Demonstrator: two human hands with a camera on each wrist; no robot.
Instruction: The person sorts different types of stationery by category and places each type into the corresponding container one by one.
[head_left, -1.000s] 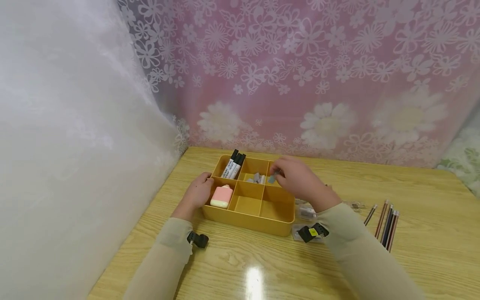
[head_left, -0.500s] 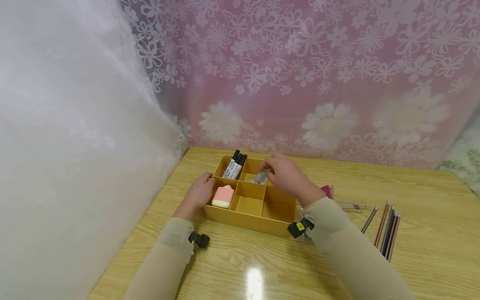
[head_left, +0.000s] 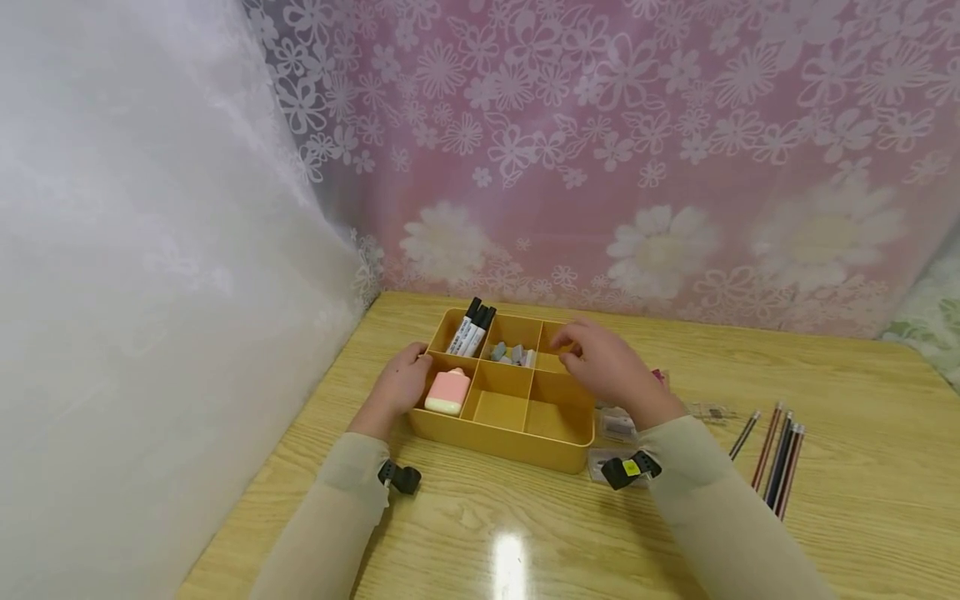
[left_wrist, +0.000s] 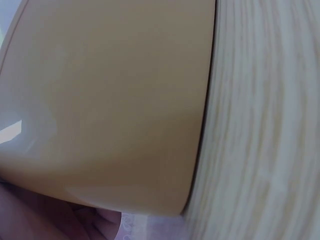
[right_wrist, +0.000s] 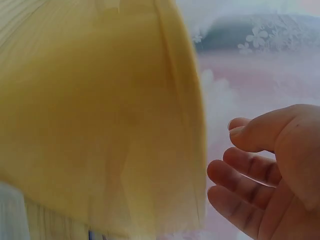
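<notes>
From my feed: yellow box (head_left: 495, 443), 6 compartments, centre of frame. My left hand (head_left: 401, 382) grips its left side. My right hand (head_left: 611, 365) is released, fingers loosely bent, holding nothing, near the upper-right compartment. 3 black-capped markers (head_left: 471, 331) lean upper left, small greyish pieces (head_left: 513, 356) upper middle, pink bottle-shaped item (head_left: 447, 392) lower left. Pencils (head_left: 782, 462) lie frame right.

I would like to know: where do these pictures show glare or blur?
Head view: a bright glare patch on the table, near the bottom edge; left wrist view: a small white reflection on the yellow box; right wrist view: the box looks blurred, the fingers sharper.
</notes>
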